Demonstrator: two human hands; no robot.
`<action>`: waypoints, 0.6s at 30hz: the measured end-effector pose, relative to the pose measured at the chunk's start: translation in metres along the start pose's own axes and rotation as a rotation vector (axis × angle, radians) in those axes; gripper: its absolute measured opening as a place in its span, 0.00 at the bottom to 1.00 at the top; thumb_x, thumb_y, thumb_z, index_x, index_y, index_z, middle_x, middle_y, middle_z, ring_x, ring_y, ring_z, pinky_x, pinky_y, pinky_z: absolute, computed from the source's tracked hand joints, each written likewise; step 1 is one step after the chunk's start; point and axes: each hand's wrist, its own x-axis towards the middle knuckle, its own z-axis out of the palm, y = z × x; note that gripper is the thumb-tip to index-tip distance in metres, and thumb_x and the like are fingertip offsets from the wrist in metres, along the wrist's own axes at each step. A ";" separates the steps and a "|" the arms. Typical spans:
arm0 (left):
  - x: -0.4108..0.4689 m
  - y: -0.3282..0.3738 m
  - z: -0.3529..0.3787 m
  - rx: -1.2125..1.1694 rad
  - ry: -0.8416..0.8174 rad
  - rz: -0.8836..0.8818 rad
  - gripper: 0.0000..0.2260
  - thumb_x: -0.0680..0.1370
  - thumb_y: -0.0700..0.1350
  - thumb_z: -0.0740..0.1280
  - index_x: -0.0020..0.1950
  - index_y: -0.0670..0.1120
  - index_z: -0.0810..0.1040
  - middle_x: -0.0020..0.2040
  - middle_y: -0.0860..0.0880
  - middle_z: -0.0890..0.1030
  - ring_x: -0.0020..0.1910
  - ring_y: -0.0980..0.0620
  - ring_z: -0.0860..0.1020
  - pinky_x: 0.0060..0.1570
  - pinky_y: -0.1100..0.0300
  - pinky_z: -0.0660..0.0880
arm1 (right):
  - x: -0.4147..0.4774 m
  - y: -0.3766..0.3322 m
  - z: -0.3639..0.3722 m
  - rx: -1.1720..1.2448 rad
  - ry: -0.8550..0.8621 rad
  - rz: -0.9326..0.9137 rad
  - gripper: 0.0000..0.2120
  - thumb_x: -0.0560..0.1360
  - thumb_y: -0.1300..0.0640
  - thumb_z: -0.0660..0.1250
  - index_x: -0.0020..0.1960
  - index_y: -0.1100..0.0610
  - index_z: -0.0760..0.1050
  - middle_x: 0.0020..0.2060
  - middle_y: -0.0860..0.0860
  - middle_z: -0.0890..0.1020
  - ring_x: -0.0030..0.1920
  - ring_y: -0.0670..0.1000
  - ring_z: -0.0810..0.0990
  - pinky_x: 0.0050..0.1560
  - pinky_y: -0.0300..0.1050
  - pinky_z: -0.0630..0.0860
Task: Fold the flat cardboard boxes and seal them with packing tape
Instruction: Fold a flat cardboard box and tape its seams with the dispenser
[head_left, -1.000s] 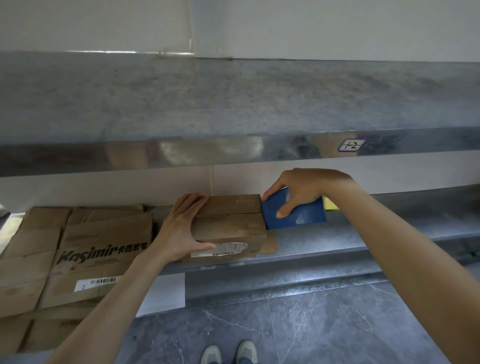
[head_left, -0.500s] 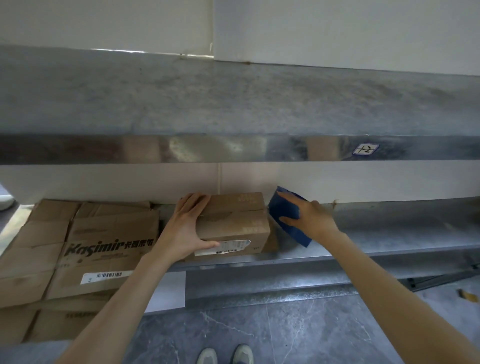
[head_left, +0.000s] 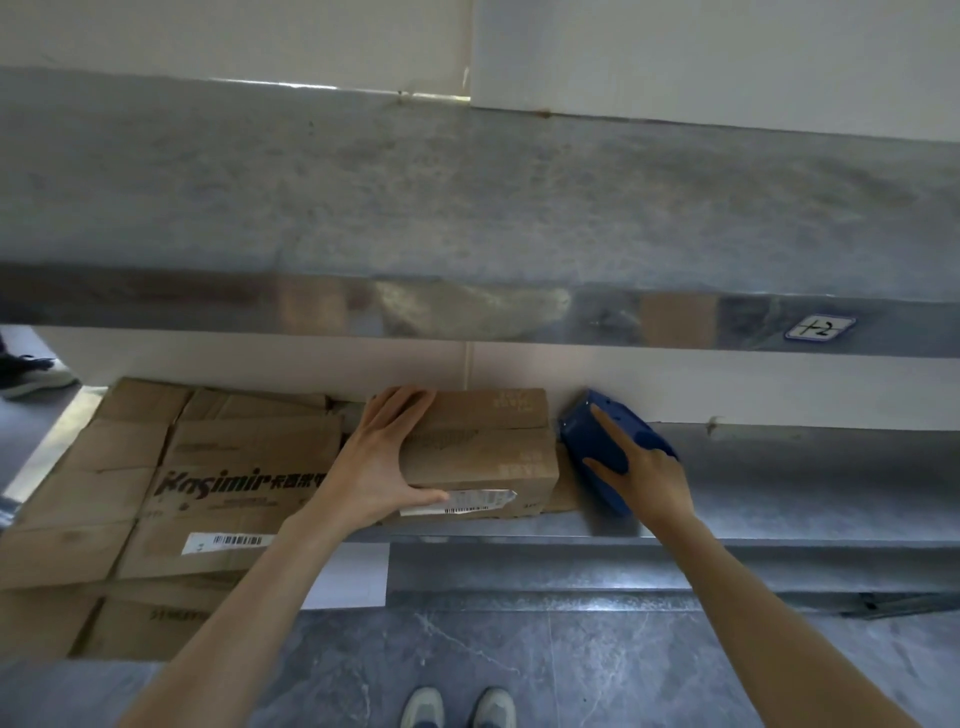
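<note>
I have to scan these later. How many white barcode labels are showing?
2. One label on the front of the folded box by the left hand; another label on the flat Kasimir carton left of it. The pile may hide others.

Left hand (head_left: 379, 462) and right hand (head_left: 649, 478) bare, forearms bare too; pale grey sneakers (head_left: 423, 709) on feet.
</note>
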 end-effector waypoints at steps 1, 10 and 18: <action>0.000 0.001 0.000 0.001 0.002 0.000 0.53 0.63 0.60 0.80 0.81 0.52 0.56 0.79 0.55 0.56 0.78 0.54 0.50 0.75 0.52 0.56 | 0.003 0.001 0.000 0.021 0.017 0.033 0.39 0.78 0.39 0.63 0.76 0.35 0.38 0.46 0.57 0.84 0.35 0.54 0.80 0.31 0.45 0.74; 0.002 0.001 0.003 -0.007 0.021 0.019 0.52 0.61 0.63 0.79 0.80 0.52 0.59 0.78 0.53 0.60 0.78 0.51 0.55 0.75 0.46 0.61 | 0.007 0.000 -0.004 -0.024 0.086 0.101 0.32 0.78 0.33 0.51 0.79 0.45 0.54 0.66 0.57 0.72 0.64 0.61 0.72 0.62 0.56 0.71; 0.003 -0.001 0.006 -0.003 0.057 0.059 0.52 0.60 0.62 0.80 0.79 0.50 0.61 0.77 0.52 0.63 0.77 0.51 0.57 0.73 0.47 0.63 | 0.001 -0.040 -0.023 0.305 0.363 0.118 0.18 0.82 0.48 0.58 0.67 0.56 0.71 0.57 0.57 0.76 0.57 0.59 0.74 0.53 0.54 0.74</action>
